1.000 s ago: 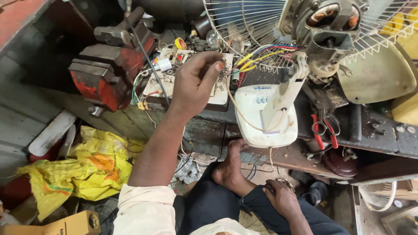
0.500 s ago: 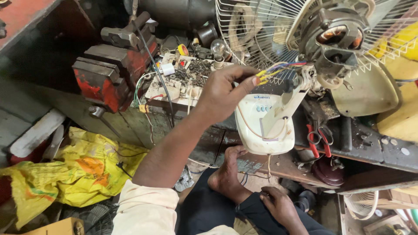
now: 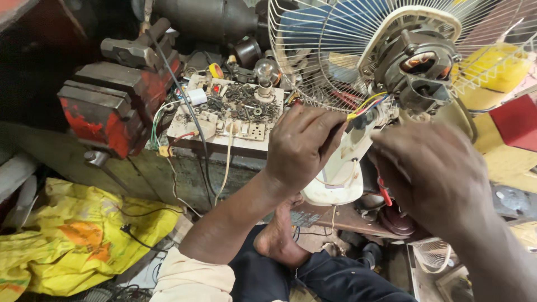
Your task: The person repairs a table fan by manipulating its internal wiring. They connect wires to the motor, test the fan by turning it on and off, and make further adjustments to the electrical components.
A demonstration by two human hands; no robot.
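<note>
A table fan lies on a cluttered bench, its wire guard [image 3: 313, 56] and bare motor [image 3: 417, 64] at the top. Coloured wires [image 3: 366, 103] run from the motor into the white stand housing [image 3: 335, 184]. My left hand [image 3: 302, 140] is closed around the fan's neck right where the wires enter. My right hand [image 3: 430, 173] is raised just right of the housing with its back to the camera; its fingers curl toward the stand, and their tips are hidden. My bare foot [image 3: 277, 237] rests below the bench.
A red bench vise [image 3: 112, 100] stands at the left. Beside it is a white socket board [image 3: 235, 134] strewn with screws, holding a light bulb [image 3: 265, 72]. A yellow sack [image 3: 84, 235] lies on the floor. Red-handled pliers [image 3: 385, 194] hang under the fan.
My left hand left the socket board and closed on the fan's neck. My right hand rose from my lap to the stand. The view moved closer.
</note>
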